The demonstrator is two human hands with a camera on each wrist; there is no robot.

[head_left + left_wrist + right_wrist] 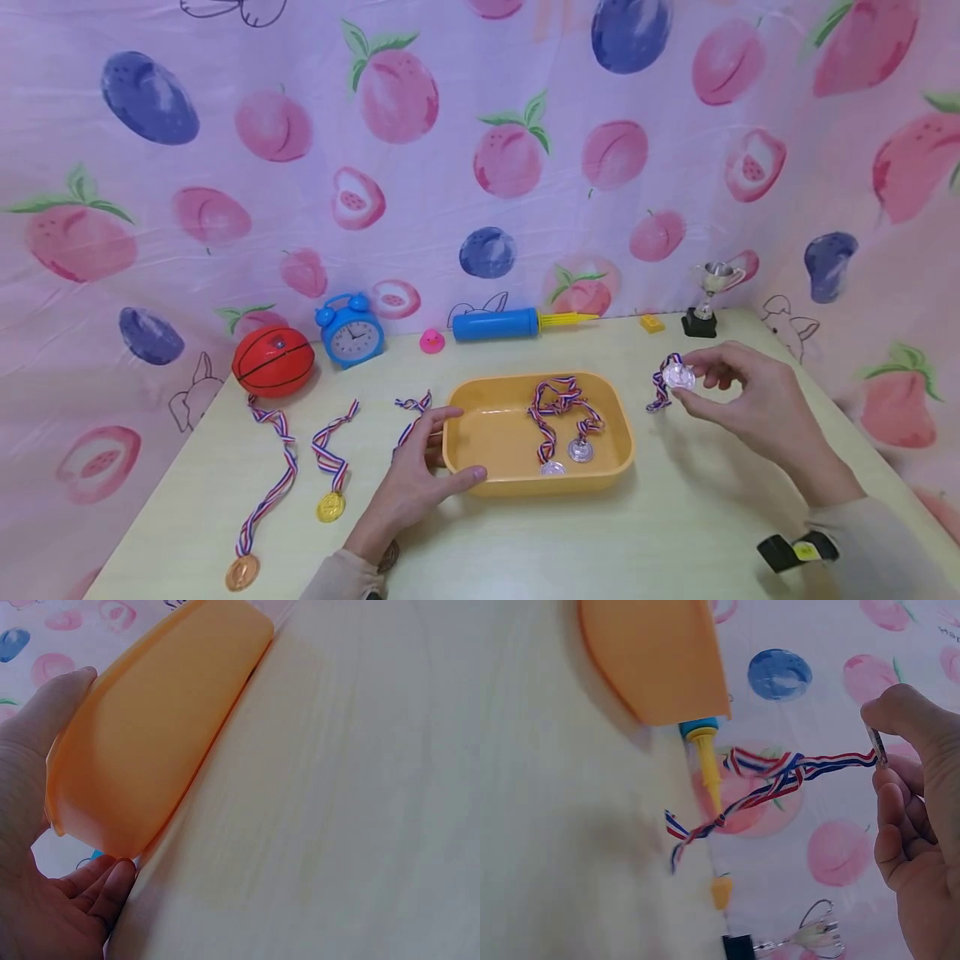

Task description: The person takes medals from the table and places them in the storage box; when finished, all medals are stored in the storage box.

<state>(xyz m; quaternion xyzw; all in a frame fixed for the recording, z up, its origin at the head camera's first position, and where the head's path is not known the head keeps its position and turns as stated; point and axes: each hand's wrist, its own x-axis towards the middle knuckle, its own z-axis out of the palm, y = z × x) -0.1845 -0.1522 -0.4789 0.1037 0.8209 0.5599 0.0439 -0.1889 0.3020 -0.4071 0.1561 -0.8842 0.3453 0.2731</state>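
Risk: left hand point(408, 487) only braces the yellow tray point(480, 437) with spread fingers, so a bump could slide it, while right hand point(750, 400) pinches the silver medal point(678, 377) beside the tray, ribbon point(772, 776) trailing—snag-prone; only the right wrist view shows the trailing ribbon's full run.

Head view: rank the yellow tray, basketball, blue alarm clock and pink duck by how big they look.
1. yellow tray, clearly largest.
2. basketball.
3. blue alarm clock, a little smaller, though it stands slightly farther back.
4. pink duck, by far the smallest.
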